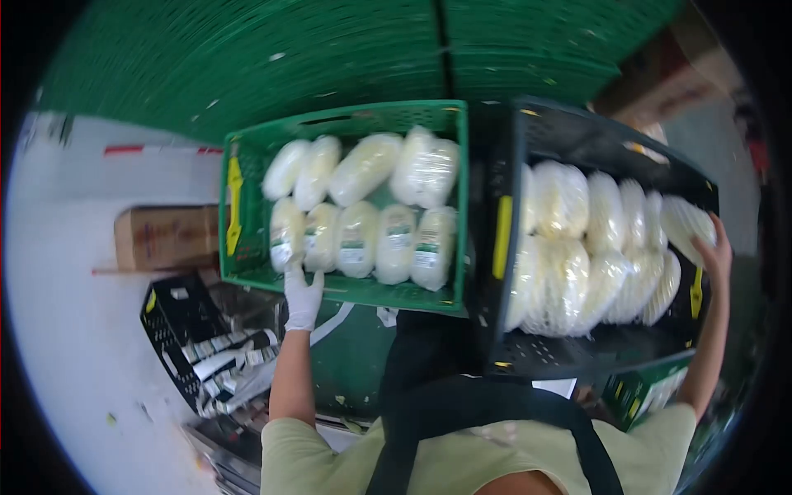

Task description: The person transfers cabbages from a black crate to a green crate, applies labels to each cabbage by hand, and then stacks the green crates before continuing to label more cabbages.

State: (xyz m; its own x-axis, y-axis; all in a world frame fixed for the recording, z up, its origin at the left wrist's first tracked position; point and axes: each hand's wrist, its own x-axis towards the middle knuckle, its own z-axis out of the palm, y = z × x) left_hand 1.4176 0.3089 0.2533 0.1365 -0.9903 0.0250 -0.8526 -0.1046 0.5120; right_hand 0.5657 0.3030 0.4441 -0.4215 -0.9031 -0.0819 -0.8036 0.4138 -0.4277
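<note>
Progress: green crate [247,272] filling, nine wrapped cabbages [355,239] in; gloved left hand [302,297] resting open on near rim; right hand [714,252] gripping cabbage [689,223] at black crate [577,355] far corner

green crate [247,272]: wrapped white cabbages in two rows | black crate [594,355]: fuller, perhaps stacked; one cabbage [689,223] at far edge

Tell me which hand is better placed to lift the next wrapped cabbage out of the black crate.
Right. The right hand already rests on a wrapped cabbage at the far edge of the black crate. The gloved left hand is at the near rim of the green crate, well away from the black one.
</note>
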